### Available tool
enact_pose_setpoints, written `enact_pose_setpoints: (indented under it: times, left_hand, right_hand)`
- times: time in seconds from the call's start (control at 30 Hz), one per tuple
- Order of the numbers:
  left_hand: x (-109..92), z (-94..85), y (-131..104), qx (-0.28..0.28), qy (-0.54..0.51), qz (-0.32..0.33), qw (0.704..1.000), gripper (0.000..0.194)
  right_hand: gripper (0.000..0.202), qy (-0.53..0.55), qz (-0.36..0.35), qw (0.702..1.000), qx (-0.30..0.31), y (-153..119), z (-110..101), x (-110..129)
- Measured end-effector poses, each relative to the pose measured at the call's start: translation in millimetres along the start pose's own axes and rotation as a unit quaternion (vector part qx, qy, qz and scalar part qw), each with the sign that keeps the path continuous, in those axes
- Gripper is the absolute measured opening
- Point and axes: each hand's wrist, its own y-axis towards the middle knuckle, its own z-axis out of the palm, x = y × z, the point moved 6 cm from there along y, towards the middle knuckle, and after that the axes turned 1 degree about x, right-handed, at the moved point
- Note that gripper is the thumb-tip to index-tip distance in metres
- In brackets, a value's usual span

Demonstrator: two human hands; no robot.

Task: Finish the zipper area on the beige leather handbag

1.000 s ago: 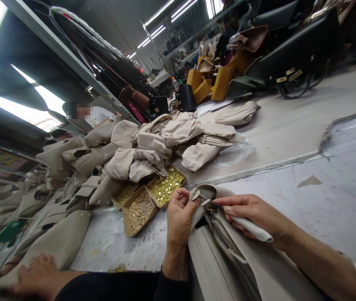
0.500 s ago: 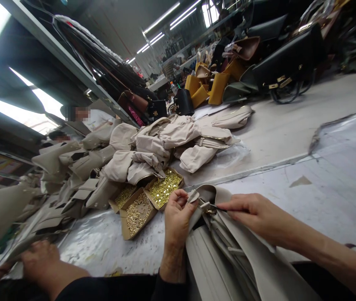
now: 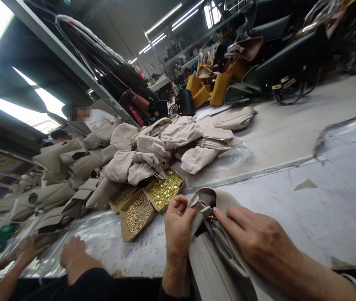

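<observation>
A beige bag (image 3: 211, 267) lies at the near table edge in front of me. My left hand (image 3: 178, 228) pinches a small beige tab at the bag's top opening. My right hand (image 3: 255, 242) lies palm down over the bag's upper edge, fingertips at a small gold metal fitting (image 3: 208, 214); its thumb is hidden beneath. No tool shows in it. Just beyond my left hand stand three open cardboard boxes of small gold hardware pieces (image 3: 165, 189), (image 3: 137, 214), (image 3: 124, 195).
A heap of beige bags (image 3: 171, 142) fills the table's middle and left. Black and yellow bags (image 3: 218, 85) stand at the back. Another person's two hands (image 3: 74, 257) rest on the table at lower left. A seated person (image 3: 93, 117) is behind the heap.
The white-handled tool in my right hand a second ago is out of sight; the hand has slid forward and flattened on the bag. The other person's hands moved right along the table.
</observation>
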Motion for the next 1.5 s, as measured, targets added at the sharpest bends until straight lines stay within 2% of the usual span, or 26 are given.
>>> enact_pose_setpoints:
  times: [0.2,0.4,0.53,0.63,0.7,0.8,0.9,1.03,1.1,1.17,1.27,1.4,1.5]
  left_hand:
    - [2,0.2,-1,-0.013,-0.001,-0.002,1.000,0.054]
    - [5,1.1,1,-0.008,0.001,-0.001,1.000,0.054]
    - [5,0.4,2,0.006,-0.007,-0.003,1.000,0.054]
    - [5,-1.4,3,0.007,-0.009,0.001,1.000,0.053]
    - [5,-2.5,3,0.003,-0.007,0.004,1.000,0.052]
    - [6,-3.1,5,0.004,-0.009,0.004,1.000,0.052]
    - [8,-3.1,6,0.011,-0.013,-0.001,1.000,0.053]
    - [10,-2.7,6,0.023,-0.018,-0.003,1.000,0.053]
    - [12,-2.3,7,0.027,-0.020,-0.005,0.999,0.052]
    - [12,-2.9,8,0.023,-0.024,-0.003,0.999,0.052]
    - [14,-3.8,10,0.023,-0.024,-0.002,0.999,0.051]
    - [13,-4.0,11,0.029,-0.019,0.002,0.999,0.049]
    - [13,-3.6,10,0.029,-0.021,-0.003,0.999,0.049]
  right_hand:
    - [0.043,-0.004,0.032,0.999,-0.018,-5,11,3]
    - [0.043,0.006,0.031,0.999,-0.037,-7,15,0]
    - [0.044,0.094,0.070,0.993,-0.003,-7,22,-10]
    - [0.043,0.217,0.127,0.967,0.026,-4,29,-21]
    - [0.039,0.325,0.161,0.931,0.036,-1,32,-28]
    - [0.032,0.479,0.234,0.844,0.059,3,39,-40]
    - [0.031,0.584,0.331,0.735,0.096,3,51,-50]
    - [0.045,0.675,0.447,0.567,0.151,-3,68,-52]
    - [0.050,0.699,0.476,0.506,0.169,-3,72,-50]
    - [0.049,0.712,0.483,0.481,0.170,0,72,-51]
    - [0.046,0.718,0.481,0.472,0.174,2,69,-52]
    - [0.045,0.723,0.497,0.445,0.181,-1,68,-54]
    - [0.046,0.711,0.507,0.454,0.177,-5,67,-55]
